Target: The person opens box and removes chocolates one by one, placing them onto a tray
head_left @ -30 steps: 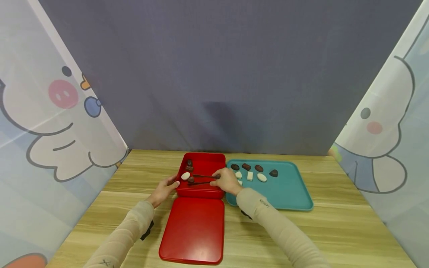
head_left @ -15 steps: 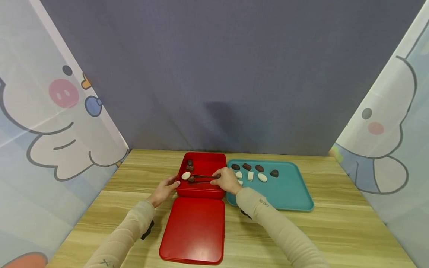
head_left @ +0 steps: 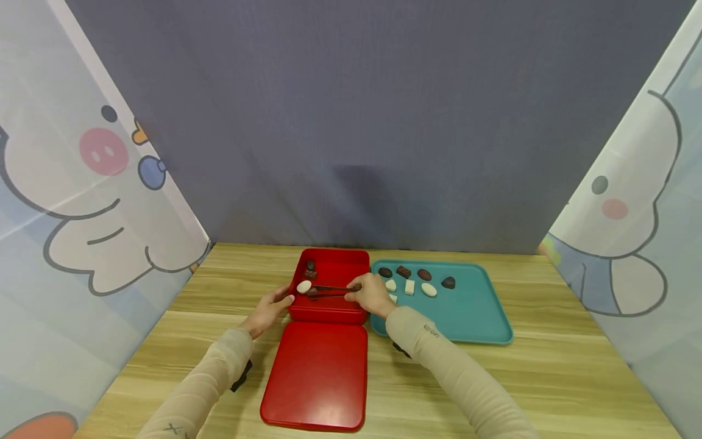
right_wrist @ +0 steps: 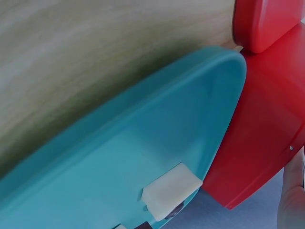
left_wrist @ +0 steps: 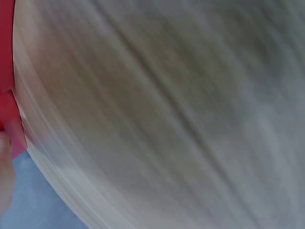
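Observation:
My right hand holds a pair of dark tongs over the red box. Between the tong tips sits a small dark chocolate, low in the box's left part. A white egg-shaped piece lies just left of it, and two dark chocolates lie behind in the back left corner. At the box's left wall, my left hand grips the rim with the thumb on top. In the left wrist view only part of that hand shows, against the red wall.
Right of the box is a teal tray with several dark and white chocolates, among them a white block. The red lid lies flat in front of the box. A grey curtain hangs behind the wooden table.
The lower tong arm has moved up toward the other arm, narrowing the gap around the dark chocolate. My left hand has stayed at the box wall.

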The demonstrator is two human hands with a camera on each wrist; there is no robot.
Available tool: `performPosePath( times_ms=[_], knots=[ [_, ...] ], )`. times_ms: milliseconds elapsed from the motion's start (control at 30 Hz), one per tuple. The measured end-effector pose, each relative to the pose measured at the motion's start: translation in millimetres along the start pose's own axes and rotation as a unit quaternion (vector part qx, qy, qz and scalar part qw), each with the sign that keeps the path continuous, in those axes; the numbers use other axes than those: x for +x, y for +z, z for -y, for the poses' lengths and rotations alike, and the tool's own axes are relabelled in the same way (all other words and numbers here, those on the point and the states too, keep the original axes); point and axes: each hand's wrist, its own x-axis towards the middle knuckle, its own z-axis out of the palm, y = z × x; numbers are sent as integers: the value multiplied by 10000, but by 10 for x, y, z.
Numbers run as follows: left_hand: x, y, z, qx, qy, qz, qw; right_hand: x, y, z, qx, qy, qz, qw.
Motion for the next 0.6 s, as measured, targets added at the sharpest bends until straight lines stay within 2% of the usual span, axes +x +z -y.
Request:
performPosePath(
  times_ms=[600],
  knots=[
    [5, -8, 23, 1, 48, 52, 10000, -31, -20, 3, 109, 90, -60, 9999]
  ],
)
